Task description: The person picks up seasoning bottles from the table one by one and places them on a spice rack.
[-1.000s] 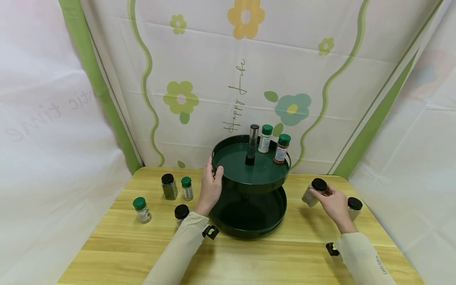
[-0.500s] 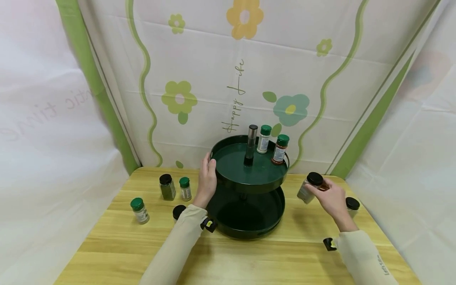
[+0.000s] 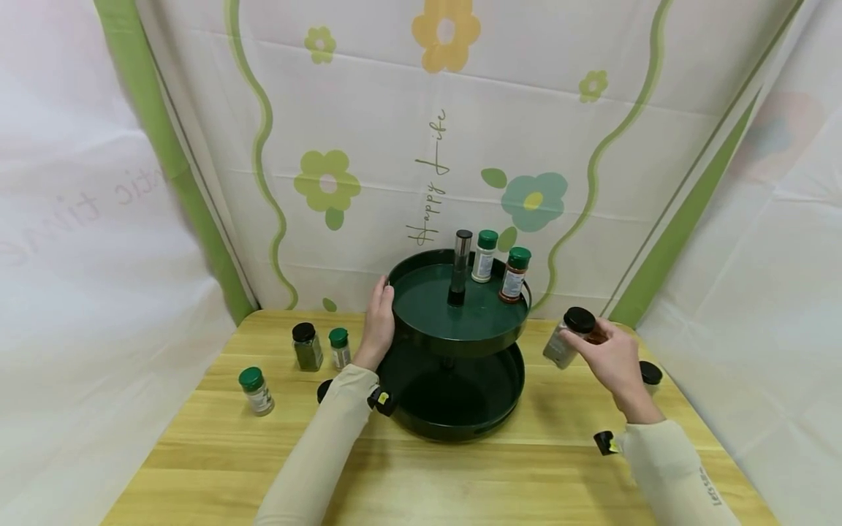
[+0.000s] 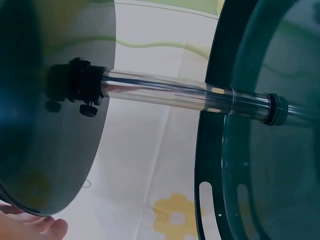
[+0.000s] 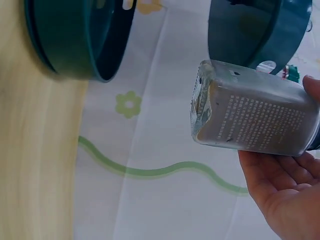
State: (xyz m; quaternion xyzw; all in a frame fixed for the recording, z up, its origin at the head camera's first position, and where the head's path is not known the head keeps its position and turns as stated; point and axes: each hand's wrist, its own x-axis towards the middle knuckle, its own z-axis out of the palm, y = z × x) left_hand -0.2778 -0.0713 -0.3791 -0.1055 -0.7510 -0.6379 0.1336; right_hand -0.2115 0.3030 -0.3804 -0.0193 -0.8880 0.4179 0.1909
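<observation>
we're likely carrying: right hand (image 3: pixel 617 359) grips the jar (image 3: pixel 560 349), left hand (image 3: pixel 378 325), seemingly loose, touches the upper tray (image 3: pixel 424 298); next needs steering left.

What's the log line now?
left hand: touching upper tray | right hand: holding black-capped jar, tilted, off table | upper tray: two green-capped bottles

We see a pale cream left sleeve (image 3: pixel 322 446) and a matching right sleeve (image 3: pixel 667 467) — this one printed with dark lettering (image 3: pixel 710 488) — and, at the cuffs, a black left wrist unit (image 3: pixel 379 403) and black right wrist unit (image 3: pixel 603 443), both marked yellow.
</observation>
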